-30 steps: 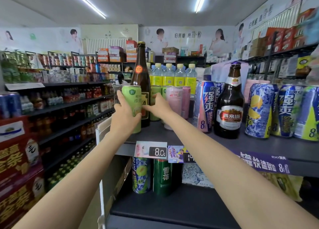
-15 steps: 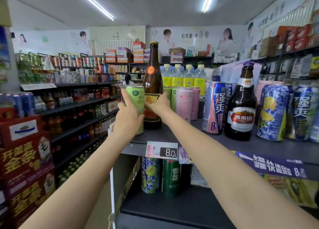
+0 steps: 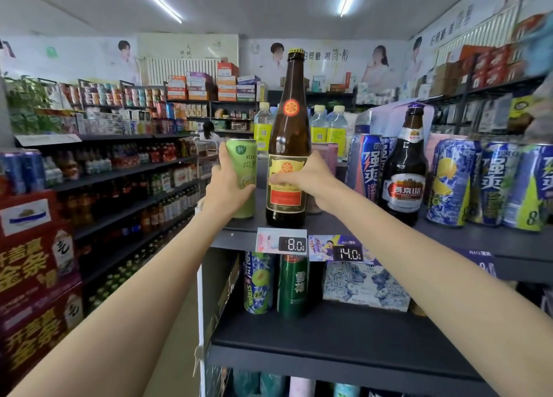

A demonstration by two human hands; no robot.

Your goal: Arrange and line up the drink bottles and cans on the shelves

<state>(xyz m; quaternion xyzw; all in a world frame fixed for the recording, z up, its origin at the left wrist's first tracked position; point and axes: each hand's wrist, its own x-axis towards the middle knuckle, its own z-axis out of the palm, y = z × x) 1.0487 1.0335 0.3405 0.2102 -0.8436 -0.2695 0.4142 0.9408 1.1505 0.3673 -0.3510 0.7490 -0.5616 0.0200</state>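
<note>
A tall brown bottle [image 3: 289, 133] with a yellow and red label stands at the front edge of the top shelf [image 3: 449, 238]. My right hand [image 3: 302, 178] grips it around the label. Just left of it a light green can [image 3: 243, 169] stands upright, and my left hand [image 3: 229, 187] is wrapped round it. Pink cans [image 3: 327, 154] sit behind the bottle, mostly hidden by my right hand. To the right stand a blue can [image 3: 363, 163], a dark beer bottle [image 3: 405, 169] and several blue-and-yellow cans [image 3: 484, 184].
Yellow-labelled water bottles [image 3: 329, 127] stand at the back of the top shelf. On the shelf below are a purple-green can [image 3: 258, 283], a dark green can [image 3: 293, 286] and a printed box [image 3: 365, 286]. Red cartons [image 3: 33, 277] are stacked at the left, across the aisle.
The brown bottle has come forward to the shelf's front edge with my right hand now gripping its label. My left hand has kept hold of the green can. The camera has moved closer.
</note>
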